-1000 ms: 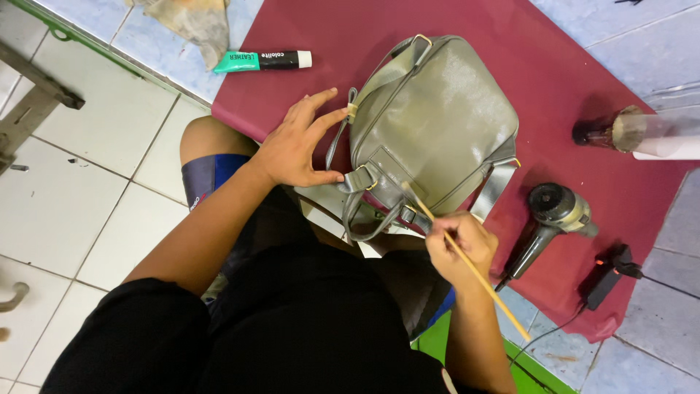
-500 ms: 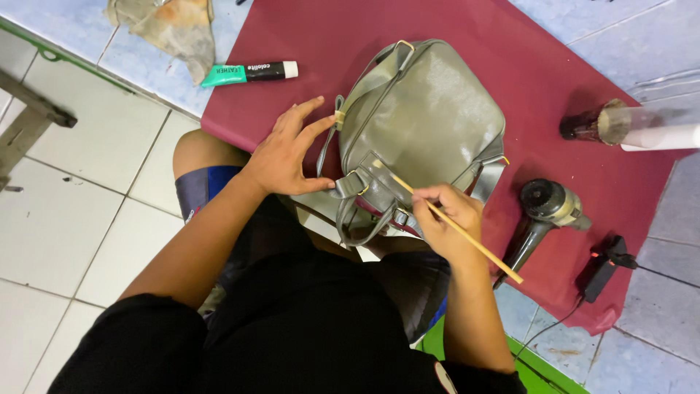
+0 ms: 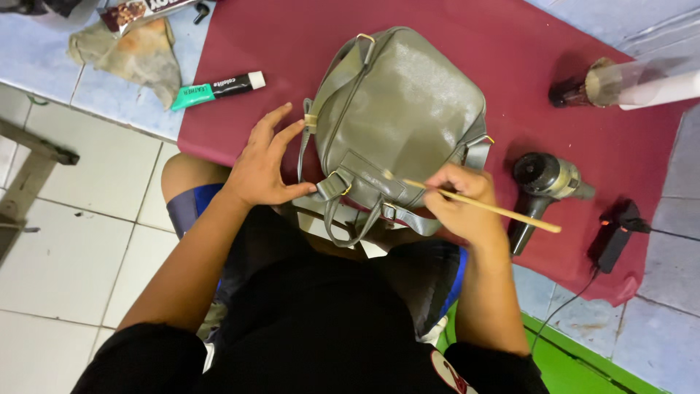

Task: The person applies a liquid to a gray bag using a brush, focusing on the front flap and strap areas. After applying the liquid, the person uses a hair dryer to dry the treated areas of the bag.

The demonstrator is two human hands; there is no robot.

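From the head camera, a grey-green leather backpack (image 3: 397,124) lies flat on a maroon mat (image 3: 569,29), its bottom overhanging the mat's near edge toward the person's lap. The left hand (image 3: 266,164) rests on the bag's left side, fingers spread and lying on the shoulder strap (image 3: 310,138), pinning rather than gripping; nothing is closed inside it. The right hand (image 3: 463,204) is pinched shut on a thin wooden stick (image 3: 481,206), whose tip touches the bag just above the front pocket, near the lower buckles, while the long end points toward the mat's right edge.

Judging from this, the main risk is slip. The stick is slender and held near its working end, so hard pressure could snap it or make the tip skid across the smooth leather and scratch it. The bag sits partly off the near edge, held only by the flat left hand; a sideways push from the stick could turn it or drag it into the lap.

A hair dryer (image 3: 543,182) lies just right of the right hand, its cord and plug adapter (image 3: 616,237) near the mat's right edge; the stick's free end sweeps over it and could knock it. A green-and-black tube (image 3: 215,89) lies beyond the left edge, and a dark bottle (image 3: 583,87) lies toward the far right corner, both well apart from the hands.
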